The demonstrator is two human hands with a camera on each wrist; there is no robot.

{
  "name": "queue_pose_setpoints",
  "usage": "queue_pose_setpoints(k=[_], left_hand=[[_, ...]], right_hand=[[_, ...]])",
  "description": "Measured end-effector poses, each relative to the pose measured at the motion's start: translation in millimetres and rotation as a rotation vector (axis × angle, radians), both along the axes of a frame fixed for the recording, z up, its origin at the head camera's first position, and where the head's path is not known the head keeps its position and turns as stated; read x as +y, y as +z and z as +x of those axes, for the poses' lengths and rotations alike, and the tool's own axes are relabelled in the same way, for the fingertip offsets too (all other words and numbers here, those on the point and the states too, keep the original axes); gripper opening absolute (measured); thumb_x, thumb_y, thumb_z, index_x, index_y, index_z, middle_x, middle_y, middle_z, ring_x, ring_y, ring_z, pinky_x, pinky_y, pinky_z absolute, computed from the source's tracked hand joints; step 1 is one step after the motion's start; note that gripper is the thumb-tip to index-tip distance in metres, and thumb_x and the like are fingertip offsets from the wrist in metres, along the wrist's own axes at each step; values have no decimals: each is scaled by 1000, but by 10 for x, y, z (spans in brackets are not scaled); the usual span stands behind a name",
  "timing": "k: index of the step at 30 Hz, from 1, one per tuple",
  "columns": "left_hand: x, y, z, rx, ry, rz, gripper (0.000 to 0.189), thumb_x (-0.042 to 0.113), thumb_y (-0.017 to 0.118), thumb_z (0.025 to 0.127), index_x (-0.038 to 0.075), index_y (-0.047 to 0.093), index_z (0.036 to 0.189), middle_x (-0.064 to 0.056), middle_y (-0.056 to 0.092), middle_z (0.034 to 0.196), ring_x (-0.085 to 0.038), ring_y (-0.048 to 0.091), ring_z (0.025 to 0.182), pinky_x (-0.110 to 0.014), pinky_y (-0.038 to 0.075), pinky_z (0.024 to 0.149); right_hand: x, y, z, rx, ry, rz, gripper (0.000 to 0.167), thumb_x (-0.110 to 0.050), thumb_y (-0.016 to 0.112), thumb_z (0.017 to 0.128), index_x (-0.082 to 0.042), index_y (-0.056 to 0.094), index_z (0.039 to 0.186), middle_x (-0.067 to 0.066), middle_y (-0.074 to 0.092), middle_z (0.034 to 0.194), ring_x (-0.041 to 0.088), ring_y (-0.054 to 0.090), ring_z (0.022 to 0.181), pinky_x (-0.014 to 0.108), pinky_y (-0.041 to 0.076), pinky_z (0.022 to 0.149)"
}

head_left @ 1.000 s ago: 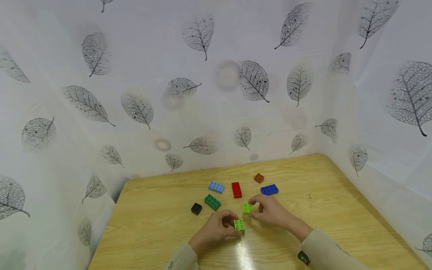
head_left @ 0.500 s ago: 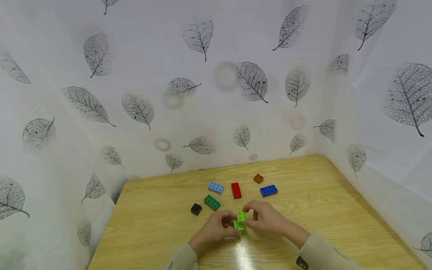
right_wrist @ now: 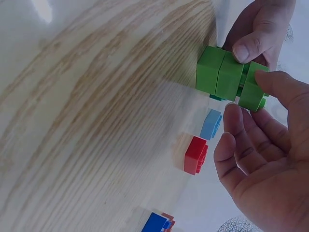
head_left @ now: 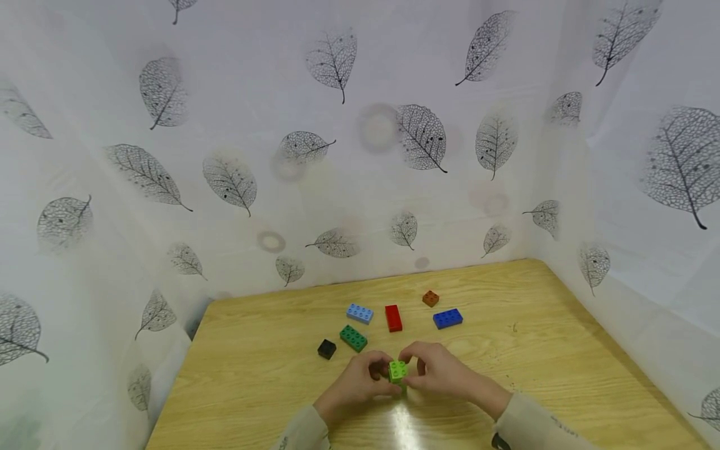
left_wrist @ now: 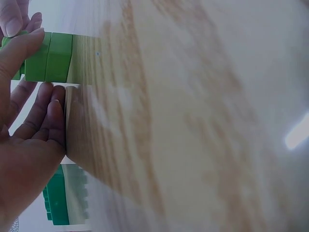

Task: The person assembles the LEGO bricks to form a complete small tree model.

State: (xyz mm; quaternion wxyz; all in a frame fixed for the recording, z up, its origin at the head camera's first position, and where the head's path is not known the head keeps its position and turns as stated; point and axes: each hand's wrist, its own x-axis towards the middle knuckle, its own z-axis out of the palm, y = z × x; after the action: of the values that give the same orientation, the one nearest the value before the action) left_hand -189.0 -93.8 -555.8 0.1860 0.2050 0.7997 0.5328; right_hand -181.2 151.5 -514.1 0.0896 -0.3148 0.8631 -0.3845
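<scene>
Two lime-green building bricks are stacked upright on the wooden table, and this stack is pinched by my left hand. Just above it, my right hand holds a third lime-green brick between thumb and fingers. In the right wrist view a narrow gap shows between that top brick and the stack, its studs visible there. From the head view only the top brick's studs and a little below it show between the fingertips. The left wrist view has the stack's side, with the left thumb against it.
Beyond the hands lie a dark green brick, a black brick, a light blue brick, a red brick, a blue brick and a brown-orange brick. A leaf-printed sheet surrounds the table.
My right hand has brought its lime-green brick left and towards me, from beside the stack to right over it. The left hand has stayed in place, pinching the stack.
</scene>
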Motion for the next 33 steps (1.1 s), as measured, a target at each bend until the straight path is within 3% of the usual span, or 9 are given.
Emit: queue_pose_setpoints(k=[10,18,23,33], left_hand=[[0,-12,-25,-15,-6,-8,29,24,90,85,24,75,110,8,71,99,-11,61,89,-21,48,77],[1,-26,-33,1,-6,-16,31,24,91,84,26,76,112,8,71,100,-10,62,91,-21,48,78],[-8,-51,-45,13,-13,-14,31,23,90,85,25,76,113,9,71,101,-9,62,91,-21,49,78],[-24,-50,-36,16,-28,-3,30,21,90,85,25,76,111,9,71,100,-9,62,90,-21,49,77]], right_hand=[[-24,13,22,-4,1,10,28,-21,81,93,-14,71,119,0,73,109,-5,55,71,20,50,62],[-51,13,40,6,-24,14,22,-21,82,91,-18,70,110,4,70,92,-3,52,66,20,46,56],[-71,21,47,24,-37,16,22,-17,83,89,-16,70,106,5,69,91,-2,51,66,20,46,57],[-121,-17,68,99,-68,76,23,-19,84,85,-19,70,103,-8,67,94,-5,49,67,19,44,58]])
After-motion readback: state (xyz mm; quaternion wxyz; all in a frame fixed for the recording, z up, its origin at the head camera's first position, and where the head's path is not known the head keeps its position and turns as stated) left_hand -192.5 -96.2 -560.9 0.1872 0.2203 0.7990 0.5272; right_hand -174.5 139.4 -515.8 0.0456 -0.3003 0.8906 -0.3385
